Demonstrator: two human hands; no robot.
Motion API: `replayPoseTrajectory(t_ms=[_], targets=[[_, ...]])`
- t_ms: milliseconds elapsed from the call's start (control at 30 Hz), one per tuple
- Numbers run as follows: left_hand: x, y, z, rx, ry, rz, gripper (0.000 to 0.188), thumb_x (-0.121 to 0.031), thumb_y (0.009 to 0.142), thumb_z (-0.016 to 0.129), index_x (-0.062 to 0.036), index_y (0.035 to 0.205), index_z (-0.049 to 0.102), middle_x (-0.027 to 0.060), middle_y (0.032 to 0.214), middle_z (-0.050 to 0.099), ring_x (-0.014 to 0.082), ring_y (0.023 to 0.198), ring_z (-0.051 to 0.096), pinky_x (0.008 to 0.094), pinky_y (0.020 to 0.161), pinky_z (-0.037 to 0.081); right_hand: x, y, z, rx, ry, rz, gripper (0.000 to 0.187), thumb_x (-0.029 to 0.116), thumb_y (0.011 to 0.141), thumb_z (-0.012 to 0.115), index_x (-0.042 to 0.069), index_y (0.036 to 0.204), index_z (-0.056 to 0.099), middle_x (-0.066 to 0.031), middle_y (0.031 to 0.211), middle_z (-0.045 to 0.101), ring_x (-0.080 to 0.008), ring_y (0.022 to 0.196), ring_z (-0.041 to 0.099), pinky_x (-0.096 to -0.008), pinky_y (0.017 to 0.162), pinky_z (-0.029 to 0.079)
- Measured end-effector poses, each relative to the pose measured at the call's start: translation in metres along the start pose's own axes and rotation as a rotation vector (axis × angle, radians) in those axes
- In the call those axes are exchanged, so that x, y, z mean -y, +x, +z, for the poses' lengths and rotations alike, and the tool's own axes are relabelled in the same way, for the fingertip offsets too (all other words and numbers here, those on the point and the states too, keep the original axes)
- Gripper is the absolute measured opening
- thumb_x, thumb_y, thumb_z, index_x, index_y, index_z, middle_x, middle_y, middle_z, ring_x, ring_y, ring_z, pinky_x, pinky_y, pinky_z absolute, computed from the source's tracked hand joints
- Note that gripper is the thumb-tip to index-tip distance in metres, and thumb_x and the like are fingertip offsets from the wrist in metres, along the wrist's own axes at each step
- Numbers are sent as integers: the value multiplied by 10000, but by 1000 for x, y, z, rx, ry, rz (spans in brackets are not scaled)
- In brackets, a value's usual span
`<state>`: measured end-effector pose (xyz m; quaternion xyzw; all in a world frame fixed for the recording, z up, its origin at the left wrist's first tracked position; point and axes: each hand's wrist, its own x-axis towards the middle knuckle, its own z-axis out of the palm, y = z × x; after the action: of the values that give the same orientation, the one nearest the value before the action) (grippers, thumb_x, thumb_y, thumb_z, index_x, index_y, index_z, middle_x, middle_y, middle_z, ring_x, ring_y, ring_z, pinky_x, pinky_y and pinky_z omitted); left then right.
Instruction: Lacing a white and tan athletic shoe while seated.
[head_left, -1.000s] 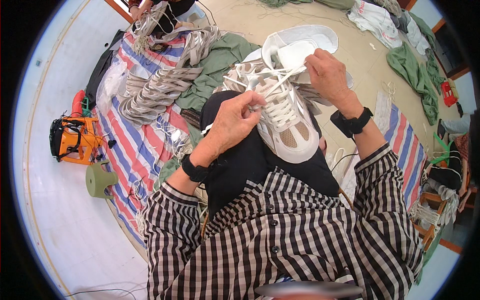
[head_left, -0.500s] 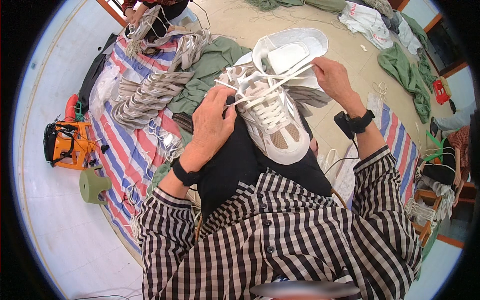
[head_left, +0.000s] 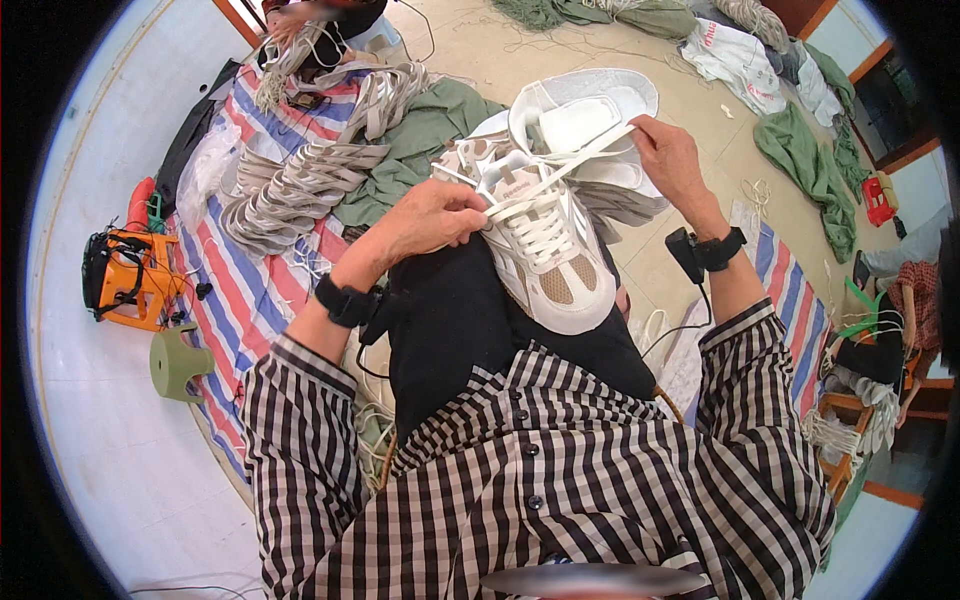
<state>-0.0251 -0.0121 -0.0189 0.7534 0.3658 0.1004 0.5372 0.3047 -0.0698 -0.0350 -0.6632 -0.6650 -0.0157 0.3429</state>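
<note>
A beige and white sneaker upper [head_left: 568, 292] lies over my dark-trousered lap, toe toward me. A flat white shoelace [head_left: 548, 243] crosses its front in several rows. My left hand [head_left: 428, 218] is closed at the upper's left eyelet edge, thumb and fingers pinched where the lace comes out. My right hand [head_left: 672, 165] is raised to the right, pinching a length of lace that runs taut down to the left eyelets. Beyond the sneaker upper, a stack of white and grey shoe uppers [head_left: 625, 180] rests against it.
Rows of stacked grey-beige uppers [head_left: 285, 195] lie on a striped sheet [head_left: 255, 325] to the left, beside green cloth [head_left: 425, 130]. An orange stool [head_left: 140, 290] and a green stool [head_left: 180, 362] stand far left. Another person's hand [head_left: 285, 25] works at the top left.
My left hand has moved from above the tongue to the left eyelet edge, its wrist turning outward. My right hand keeps the lace raised, slightly farther out.
</note>
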Motion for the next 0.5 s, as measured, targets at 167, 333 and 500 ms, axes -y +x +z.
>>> replayPoseTrajectory(t_ms=[167, 333, 500], targets=[[-6, 19, -10, 146, -21, -175, 151, -131, 863, 615, 0, 794, 641, 7, 668, 583, 73, 576, 548, 206, 468, 389, 1, 0, -4, -3, 64, 12, 147, 148, 859, 579, 61, 946, 661, -179, 730, 625, -337, 651, 611, -385, 607, 472], [-1, 12, -7, 123, 142, 10, 124, -94, 844, 600, 0, 764, 613, 27, 652, 602, 129, 544, 563, 249, 488, 422, -10, -3, 2, -7, 63, 61, 160, 149, 855, 581, 57, 956, 662, -190, 736, 628, -348, 651, 610, -395, 605, 470], [-4, -15, 11, -302, 1112, 656, 125, -31, 732, 578, -58, 828, 502, 92, 726, 540, 258, 699, 591, 351, 552, 462, -19, -5, 6, 27, 63, 95, 174, 149, 858, 565, 51, 962, 663, -202, 739, 626, -356, 652, 609, -398, 605, 470]])
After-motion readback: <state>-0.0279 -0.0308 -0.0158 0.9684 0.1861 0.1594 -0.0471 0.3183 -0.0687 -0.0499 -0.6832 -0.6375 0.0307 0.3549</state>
